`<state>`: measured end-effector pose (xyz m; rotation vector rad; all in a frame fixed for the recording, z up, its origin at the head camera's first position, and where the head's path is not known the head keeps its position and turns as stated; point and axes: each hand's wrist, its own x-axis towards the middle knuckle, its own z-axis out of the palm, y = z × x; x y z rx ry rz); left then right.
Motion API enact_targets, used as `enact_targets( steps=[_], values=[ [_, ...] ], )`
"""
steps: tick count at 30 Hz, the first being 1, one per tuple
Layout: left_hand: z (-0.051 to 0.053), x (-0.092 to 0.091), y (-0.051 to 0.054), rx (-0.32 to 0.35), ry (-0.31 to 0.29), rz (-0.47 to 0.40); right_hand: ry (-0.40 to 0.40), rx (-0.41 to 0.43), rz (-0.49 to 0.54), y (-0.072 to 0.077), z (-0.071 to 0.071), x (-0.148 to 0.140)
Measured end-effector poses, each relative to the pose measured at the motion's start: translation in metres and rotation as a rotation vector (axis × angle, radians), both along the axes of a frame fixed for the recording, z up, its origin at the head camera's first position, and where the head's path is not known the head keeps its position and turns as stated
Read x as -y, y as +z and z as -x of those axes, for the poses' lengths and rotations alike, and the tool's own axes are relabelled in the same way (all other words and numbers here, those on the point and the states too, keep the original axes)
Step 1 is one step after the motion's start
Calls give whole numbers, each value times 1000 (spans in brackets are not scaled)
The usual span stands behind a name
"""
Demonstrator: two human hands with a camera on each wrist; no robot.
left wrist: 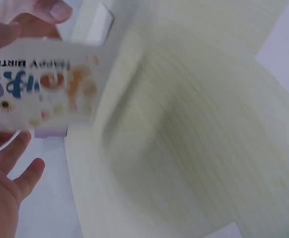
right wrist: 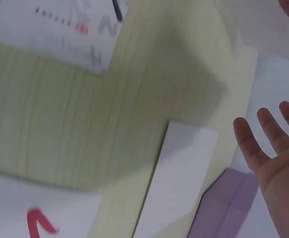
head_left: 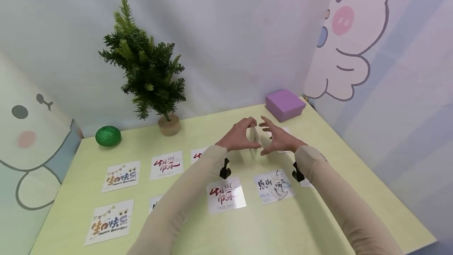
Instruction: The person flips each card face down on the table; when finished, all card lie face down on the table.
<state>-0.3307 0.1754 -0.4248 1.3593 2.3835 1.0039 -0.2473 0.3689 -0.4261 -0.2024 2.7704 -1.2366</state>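
Note:
My left hand holds a printed square card upright, thumb near its lower part and fingers at its top. From the head it is almost edge-on. Seen from the left wrist, the birthday card has upside-down lettering and is slightly blurred. Just to its right, my right hand is spread, its fingers apart and a small gap between it and the card. The right wrist view shows that hand with extended fingers, holding nothing. Below lies a blue-and-white card, with a red-lettered card to its left.
A purple box stands at the back right. Toward the back left are a small artificial tree and a green egg-shaped ornament. Several more cards lie on the left, including a birthday card. A cloth backdrop rises behind the table.

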Motion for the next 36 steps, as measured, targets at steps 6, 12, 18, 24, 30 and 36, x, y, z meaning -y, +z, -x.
enact_targets(
  steps=[6, 12, 18, 24, 30, 36],
  values=[
    [1, 27, -1, 140, 75, -31, 90, -5, 98, -8, 8, 16],
    [4, 59, -21, -50, 80, 225, 161, -45, -283, -23, 12, 21],
    [16, 103, -27, -96, 71, 385, 232, -63, -488, -32, 14, 21],
    [24, 143, -13, -157, 83, 510, 242, -118, -471, -17, 25, 52],
    [22, 160, -22, -149, 118, 559, 314, -85, -499, -16, 50, 121],
    [16, 166, -25, -126, 175, 546, 345, -44, -594, -18, 63, 157]
  ],
)
